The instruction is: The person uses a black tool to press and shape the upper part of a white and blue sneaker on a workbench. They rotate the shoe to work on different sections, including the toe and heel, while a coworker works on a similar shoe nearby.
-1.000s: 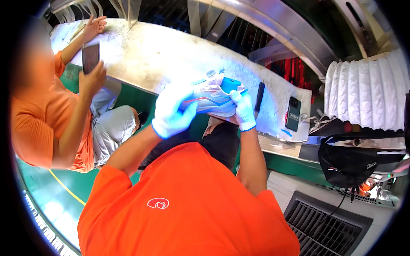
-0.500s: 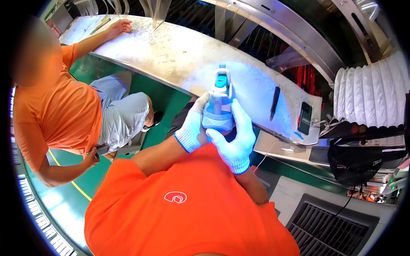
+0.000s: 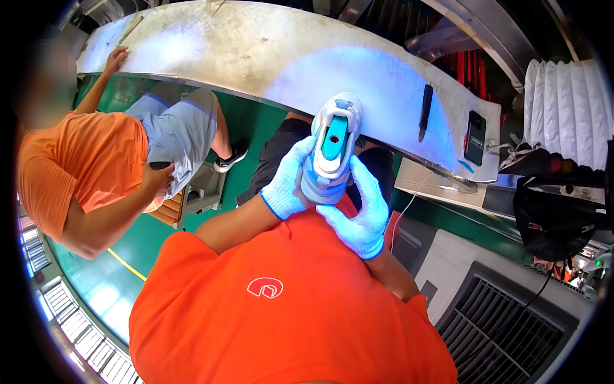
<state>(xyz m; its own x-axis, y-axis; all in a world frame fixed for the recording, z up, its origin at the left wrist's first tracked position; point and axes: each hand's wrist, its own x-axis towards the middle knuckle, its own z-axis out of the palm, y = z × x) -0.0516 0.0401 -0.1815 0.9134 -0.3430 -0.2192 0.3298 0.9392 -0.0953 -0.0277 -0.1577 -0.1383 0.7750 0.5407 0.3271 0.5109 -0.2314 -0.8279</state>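
A water bottle (image 3: 314, 185) with a pale blue body and a white lid with a teal centre is held in front of my chest. Its lid tilts up so that the top and a small dark round hole show. My left hand (image 3: 289, 182), in a white knitted glove with a blue cuff, grips the bottle's left side. On the other side is my right hand (image 3: 363, 217), gloved the same way. Its thumb and fingers are spread, the fingertips close against the bottle's right side and the thumb near its base. The bottle hides some left fingertips.
Beyond the bottle runs a long pale worktable (image 3: 256, 51) under bluish light. On its right side lie a black knife-like tool (image 3: 425, 113) and a phone (image 3: 474, 137). A co-worker in orange (image 3: 96, 153) sits to the left. A black bag (image 3: 553, 217) and white ribbed duct (image 3: 566, 115) are right.
The bottle has tipped so its lid's top now shows, and its base is closer to me. My right hand has loosened from its side. The co-worker's arm on the table has moved left.
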